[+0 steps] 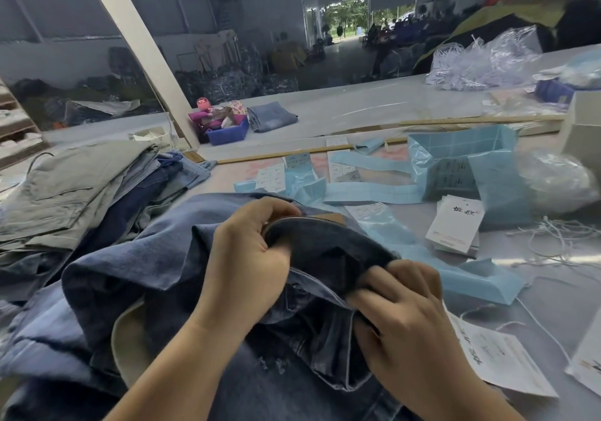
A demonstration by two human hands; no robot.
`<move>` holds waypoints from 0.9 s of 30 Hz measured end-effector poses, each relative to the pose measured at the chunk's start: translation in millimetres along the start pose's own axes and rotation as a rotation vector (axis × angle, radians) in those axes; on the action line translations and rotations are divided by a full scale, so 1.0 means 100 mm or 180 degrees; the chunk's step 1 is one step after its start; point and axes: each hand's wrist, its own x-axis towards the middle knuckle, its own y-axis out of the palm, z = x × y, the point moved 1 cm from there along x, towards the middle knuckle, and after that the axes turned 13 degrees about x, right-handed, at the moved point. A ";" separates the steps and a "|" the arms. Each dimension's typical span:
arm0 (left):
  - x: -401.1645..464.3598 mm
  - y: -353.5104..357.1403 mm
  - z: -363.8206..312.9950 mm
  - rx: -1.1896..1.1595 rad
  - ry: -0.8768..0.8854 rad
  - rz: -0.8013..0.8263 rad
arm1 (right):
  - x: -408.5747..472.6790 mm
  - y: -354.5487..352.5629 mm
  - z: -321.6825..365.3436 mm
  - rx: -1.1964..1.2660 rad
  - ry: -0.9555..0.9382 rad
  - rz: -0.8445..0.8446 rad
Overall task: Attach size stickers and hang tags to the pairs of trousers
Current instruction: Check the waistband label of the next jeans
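Note:
A pair of blue denim trousers [136, 277] lies bunched on the table right in front of me. My left hand [250, 258] grips its waistband at the upper edge, fingers curled over the rim. My right hand [400, 316] pinches the same waistband lower right, fingers curled into the fabric. The band arches between the two hands. A stack of white hang tags [455, 225] sits to the right. White size stickers on blue backing strips [273, 176] lie beyond the trousers. Another white hang tag [500, 358] lies by my right wrist.
A pile of khaki and denim trousers [74, 189] fills the left. Blue backing paper [461, 163], white strings [559, 238] and a clear plastic bag [553, 183] clutter the right. A wooden ruler [292, 153] lies across the table. A blue crate [227, 131] and folded jeans [271, 116] sit farther back.

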 end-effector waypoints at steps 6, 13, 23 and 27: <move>0.02 0.16 0.04 0.0200 -0.0225 -0.0604 | -0.15 0.09 0.15 -0.0270 -0.0156 -0.0015; 0.13 0.33 0.08 0.0986 -0.0218 -0.0342 | -0.20 0.17 0.27 -0.0227 -0.0121 -0.0059; -0.27 0.41 -0.25 0.2253 0.1948 -0.0190 | -0.31 -0.05 -0.10 0.1168 0.1339 -0.0800; -0.40 0.44 -0.31 0.2670 0.1382 0.1144 | -0.33 -0.10 -0.19 0.0940 0.2129 -0.0320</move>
